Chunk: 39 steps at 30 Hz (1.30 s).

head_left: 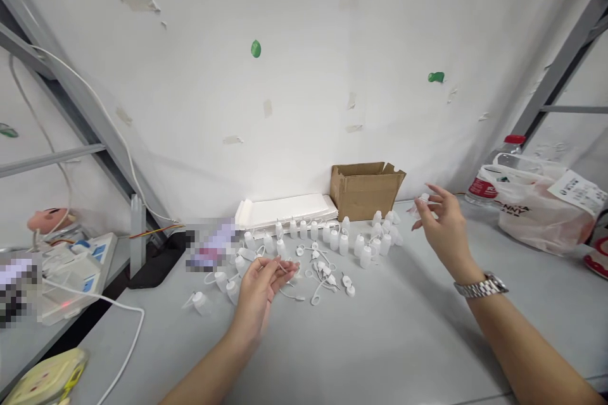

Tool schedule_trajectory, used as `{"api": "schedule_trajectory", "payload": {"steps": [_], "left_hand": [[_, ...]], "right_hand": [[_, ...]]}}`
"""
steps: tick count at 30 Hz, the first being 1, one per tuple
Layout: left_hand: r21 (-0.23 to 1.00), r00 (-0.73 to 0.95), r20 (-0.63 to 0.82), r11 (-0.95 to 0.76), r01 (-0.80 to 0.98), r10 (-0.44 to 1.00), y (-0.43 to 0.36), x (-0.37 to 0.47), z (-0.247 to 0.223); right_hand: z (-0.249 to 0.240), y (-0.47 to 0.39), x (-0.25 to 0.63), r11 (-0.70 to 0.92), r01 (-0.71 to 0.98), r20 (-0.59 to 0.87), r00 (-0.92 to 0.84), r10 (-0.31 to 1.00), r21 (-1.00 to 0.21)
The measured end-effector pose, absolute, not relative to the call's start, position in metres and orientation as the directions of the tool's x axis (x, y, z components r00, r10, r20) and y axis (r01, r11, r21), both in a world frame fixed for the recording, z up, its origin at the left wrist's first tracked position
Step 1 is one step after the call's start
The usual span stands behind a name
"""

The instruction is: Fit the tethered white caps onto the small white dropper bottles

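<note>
My right hand, with a metal watch on its wrist, holds a small translucent bottle between thumb and fingers, raised above the table at the right. My left hand is pinched over the table's middle, beside the loose parts; what its fingertips hold is too small to name. White caps with thin tubes lie in a loose pile right of my left hand. Several small translucent bottles stand upright behind the pile, and others stand to the left.
An open cardboard box and flat white packages lie against the wall. At the right are a plastic bag and a red-capped bottle. A power strip, white cable and yellow case are at the left.
</note>
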<state>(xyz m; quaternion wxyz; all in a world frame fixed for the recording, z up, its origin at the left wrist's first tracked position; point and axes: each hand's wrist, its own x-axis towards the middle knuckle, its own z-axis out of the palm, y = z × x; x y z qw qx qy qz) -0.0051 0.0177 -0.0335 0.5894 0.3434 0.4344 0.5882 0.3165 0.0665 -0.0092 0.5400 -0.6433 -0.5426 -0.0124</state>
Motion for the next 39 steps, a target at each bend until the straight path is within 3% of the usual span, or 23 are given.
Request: {"api": "schedule_trajectory", "payload": {"steps": [4,8,11,14,19,24,31,39], "left_hand": [[0.943,-0.082,-0.095,0.063,-0.326,0.992,0.019,-0.003,-0.036],[0.881,-0.028,-0.173,0.142,-0.452,0.985,0.020,-0.003,-0.041],[0.792,0.010,-0.233,0.195,-0.578,0.973,0.020,-0.004,-0.042],[0.766,0.035,-0.257,0.225,-0.602,0.966,0.019,-0.004,-0.040],[0.753,0.194,-0.262,0.326,-0.572,0.945,0.011,-0.001,-0.035],[0.782,0.299,-0.230,0.359,-0.510,0.926,0.005,0.001,-0.035],[0.738,0.415,-0.252,0.451,-0.501,0.874,0.005,0.005,-0.034],[0.749,0.421,-0.233,0.438,-0.497,0.876,0.005,0.005,-0.034]], "right_hand": [[-0.003,0.041,0.263,0.539,0.448,0.692,0.325,0.645,-0.713],[-0.003,0.030,0.221,0.601,0.374,0.650,0.006,0.760,-0.706],[-0.011,0.033,0.203,0.548,0.300,0.522,-0.168,0.836,-0.781],[-0.023,0.035,0.193,0.359,0.084,0.330,-0.243,0.912,-0.930],[-0.037,0.022,0.183,0.066,-0.180,0.143,-0.453,0.880,-0.981],[-0.033,0.008,0.176,0.011,-0.284,0.172,-0.548,0.819,-0.959],[-0.037,0.004,0.171,0.058,-0.263,0.200,-0.552,0.810,-0.963],[-0.043,0.006,0.173,0.081,-0.236,0.199,-0.536,0.821,-0.968]]}}
